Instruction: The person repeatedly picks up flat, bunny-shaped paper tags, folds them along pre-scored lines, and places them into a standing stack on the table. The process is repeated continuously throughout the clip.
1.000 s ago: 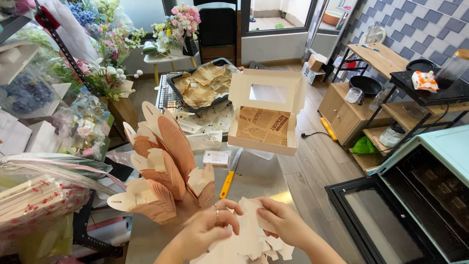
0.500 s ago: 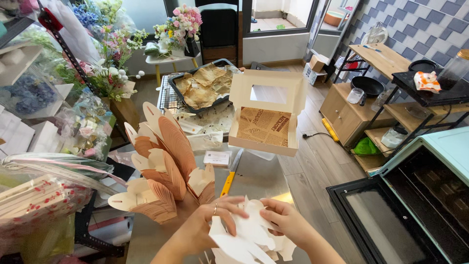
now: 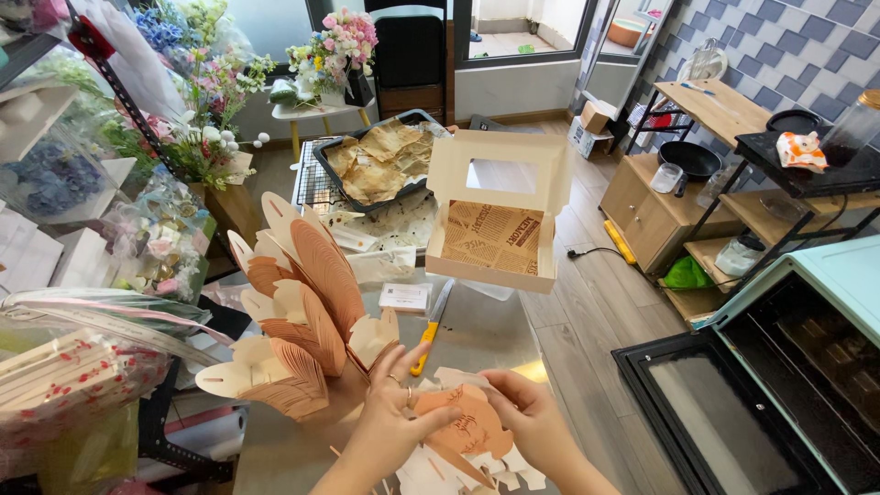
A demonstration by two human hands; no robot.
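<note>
At the lower edge of the head view, both hands meet over a flat peach cardboard box blank (image 3: pixel 463 426) lying on the metal worktop (image 3: pixel 486 330). Left hand (image 3: pixel 390 426): fingers bent, thumb and forefinger pinching the left side of the blank, rings visible on two fingers. Right hand (image 3: pixel 532 417): fingers curled, gripping the right edge of the same blank. Beneath it, a loose heap of white cut-out flaps (image 3: pixel 458 467) touching both hands. Just left of the hands, a fanned stack of folded peach and cream box blanks (image 3: pixel 298 312) standing on edge. Between this stack and the hands, a yellow-handled utility knife (image 3: pixel 429 330) lying on the worktop, near a small white card (image 3: pixel 405 297). Farther back, an open cream window box (image 3: pixel 495 215) lined with printed brown paper, its lid raised; behind it, a dark baking tray (image 3: pixel 380 160) holding crumpled brown paper on a wire rack. Right of the worktop, well apart from the hands, an oven (image 3: pixel 761 385) with its glass door lowered. Left margin: wrapped flowers (image 3: pixel 197 137) and packaging on shelves
</note>
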